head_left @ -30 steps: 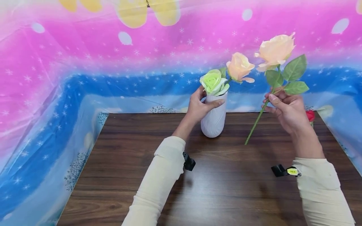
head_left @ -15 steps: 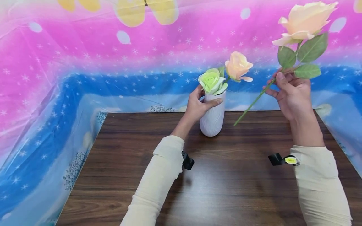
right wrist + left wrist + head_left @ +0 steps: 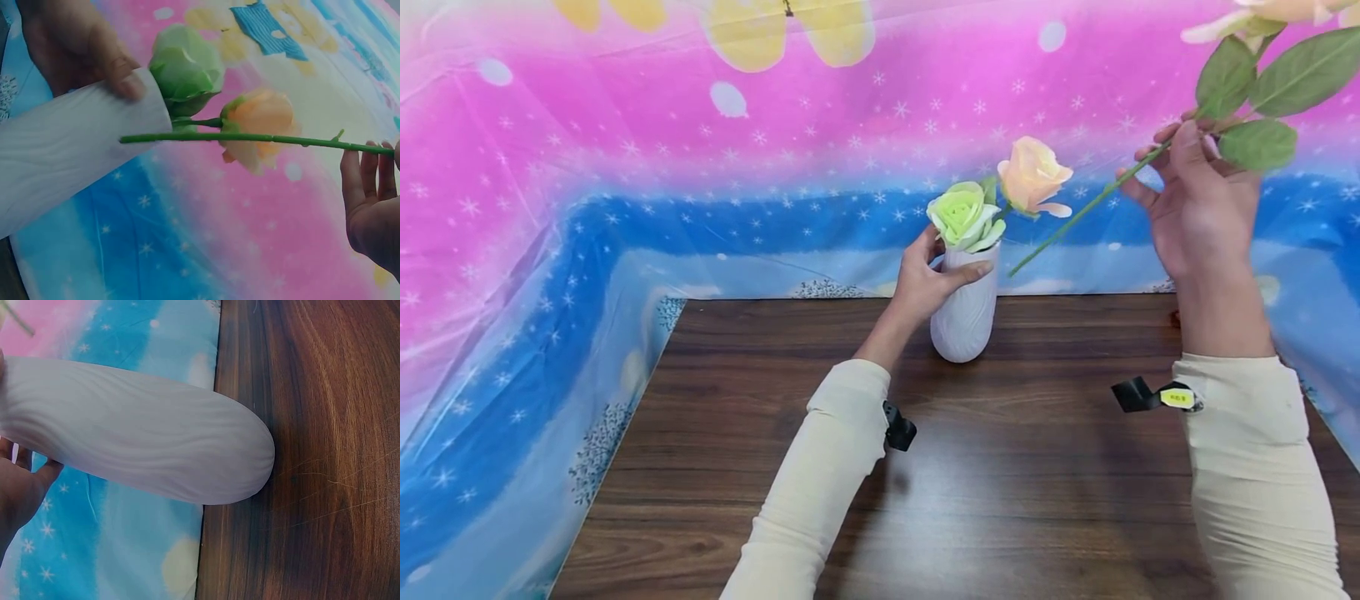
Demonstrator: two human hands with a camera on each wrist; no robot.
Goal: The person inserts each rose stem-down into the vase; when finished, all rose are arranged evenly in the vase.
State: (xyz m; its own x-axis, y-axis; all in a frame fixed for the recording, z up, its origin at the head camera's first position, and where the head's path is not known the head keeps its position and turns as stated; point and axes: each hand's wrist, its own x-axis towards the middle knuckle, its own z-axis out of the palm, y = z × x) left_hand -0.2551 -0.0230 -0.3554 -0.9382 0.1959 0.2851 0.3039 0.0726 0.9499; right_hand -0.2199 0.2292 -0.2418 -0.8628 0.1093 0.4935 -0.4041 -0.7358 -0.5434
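Note:
My left hand grips a white ribbed vase just below its rim, thumb across the front. The vase's base meets the table in the left wrist view. Out of its mouth come a green rose and a peach rose that leans right. Up at the right, my right hand pinches another peach rose by its green stem, just under the leaves. Most of that bloom is cut off by the frame's top. In the right wrist view the stem's lower end crosses in front of the vase rim.
A dark wooden table lies under both arms. Behind it hangs a pink and blue cloth with snowflakes. A small reddish bit shows on the table beside my right wrist, mostly hidden.
My right hand has risen with its peach rose, whose stem has tilted closer to level, lower end up toward the vase mouth. My left hand and the vase have barely moved.

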